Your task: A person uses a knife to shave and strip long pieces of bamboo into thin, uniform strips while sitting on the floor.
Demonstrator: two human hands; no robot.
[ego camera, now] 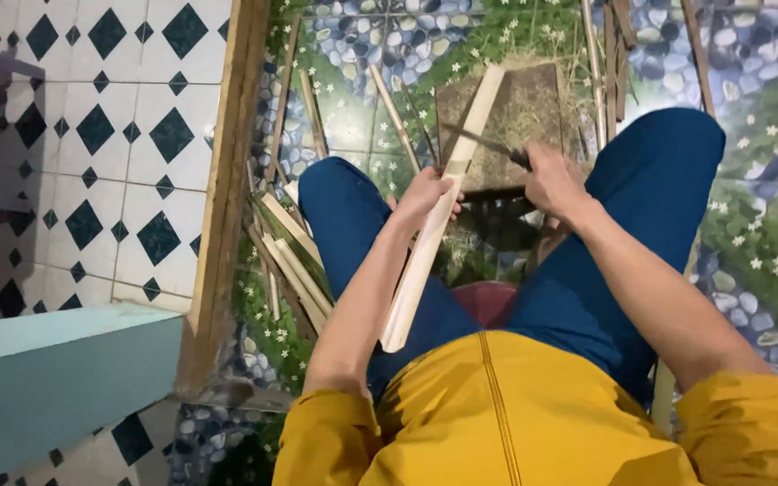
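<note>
Seen from above, the left hand (425,193) is wrapped around a long pale wooden slat (438,216) that slants from the lap toward one o'clock, its far end resting on a dark chopping block (515,117). The right hand (553,180), just beside it at three o'clock, grips a dark-bladed knife (488,144) whose edge touches the slat. More cut slats (294,252) lie on the floor at nine o'clock.

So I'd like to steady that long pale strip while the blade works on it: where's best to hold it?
Grip the bamboo strip at mid-length from its left side, as the left hand does. It slants from lap to block, and the knife in the right hand crosses higher up.
</note>
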